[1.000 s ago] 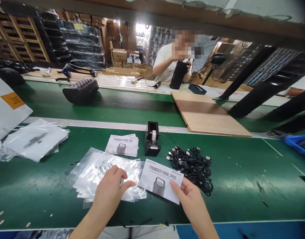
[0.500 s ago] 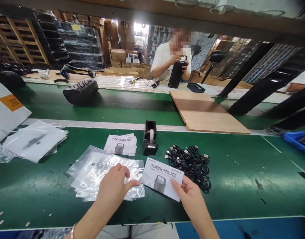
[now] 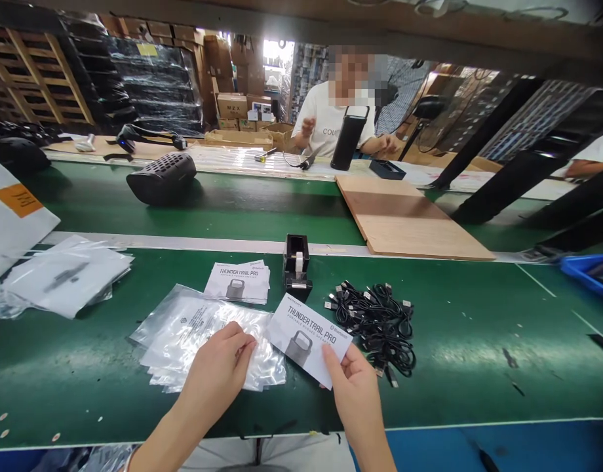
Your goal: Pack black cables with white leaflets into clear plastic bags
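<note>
My right hand [image 3: 356, 380] is closed on the lower right edge of a white printed manual [image 3: 304, 337], thumb on top and fingers behind. The manual is tilted, with its left corner over the edge of a stack of clear plastic bags [image 3: 178, 328]. Over these bags my left hand [image 3: 225, 360] is closed, thumb and fingertips pinched together on the clear film of the top bag. More manuals [image 3: 236, 282] lie just behind the bags. A black tape dispenser [image 3: 296, 265] stands beyond the held manual. Coiled black USB cables [image 3: 380, 321] are heaped right of it.
Bagged white sheets [image 3: 68, 275] lie at the left. Across the bench are a dark perforated speaker shell [image 3: 162, 178] and a wooden board [image 3: 404, 216]. A co-worker [image 3: 326, 124] sits behind an upright black speaker [image 3: 349, 139]. A blue bin [image 3: 584, 270] is at the right.
My left thumb and fingers have come together in a pinch. The manual in my right hand has moved left and tilted more. The co-worker's hands have left the speaker.
</note>
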`<action>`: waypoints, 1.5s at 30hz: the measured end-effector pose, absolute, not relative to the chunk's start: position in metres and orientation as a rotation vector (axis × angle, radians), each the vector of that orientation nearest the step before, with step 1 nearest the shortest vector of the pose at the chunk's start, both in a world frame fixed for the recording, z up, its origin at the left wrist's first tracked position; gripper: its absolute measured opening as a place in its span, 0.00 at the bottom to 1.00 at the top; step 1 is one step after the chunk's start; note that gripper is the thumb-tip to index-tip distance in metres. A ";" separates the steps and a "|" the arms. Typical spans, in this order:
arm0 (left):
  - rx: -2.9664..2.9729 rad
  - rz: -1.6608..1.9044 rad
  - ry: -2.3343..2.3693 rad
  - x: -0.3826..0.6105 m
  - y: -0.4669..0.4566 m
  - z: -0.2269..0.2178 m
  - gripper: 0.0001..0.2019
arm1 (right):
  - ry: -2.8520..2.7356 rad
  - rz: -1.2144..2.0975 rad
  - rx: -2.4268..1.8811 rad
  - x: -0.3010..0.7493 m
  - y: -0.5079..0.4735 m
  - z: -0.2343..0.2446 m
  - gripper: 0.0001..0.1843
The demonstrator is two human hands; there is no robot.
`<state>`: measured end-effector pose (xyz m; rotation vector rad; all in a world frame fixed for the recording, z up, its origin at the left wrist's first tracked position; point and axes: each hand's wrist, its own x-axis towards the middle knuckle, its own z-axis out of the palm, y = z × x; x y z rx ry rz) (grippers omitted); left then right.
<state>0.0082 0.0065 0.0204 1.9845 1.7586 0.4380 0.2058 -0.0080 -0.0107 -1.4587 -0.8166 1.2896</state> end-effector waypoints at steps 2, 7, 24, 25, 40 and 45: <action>1.997 0.430 1.761 0.009 0.006 0.020 0.16 | -0.827 1.247 -1.472 0.203 -0.008 -0.014 0.26; 1.980 0.442 1.749 0.007 0.007 0.019 0.15 | -0.862 1.249 -1.482 0.201 -0.011 -0.015 0.26; 2.011 0.304 1.965 -0.003 0.012 0.019 0.17 | -0.861 1.248 -1.477 0.214 -0.013 -0.013 0.24; 2.012 0.256 1.983 -0.005 0.013 0.021 0.17 | -0.868 1.249 -1.474 0.215 -0.013 -0.013 0.23; 1.946 0.336 1.910 -0.010 0.016 0.019 0.15 | -0.950 1.285 -1.478 0.209 -0.015 -0.010 0.21; 2.025 0.371 1.873 -0.011 0.008 0.019 0.17 | -0.977 1.176 -1.528 0.206 -0.019 -0.002 0.21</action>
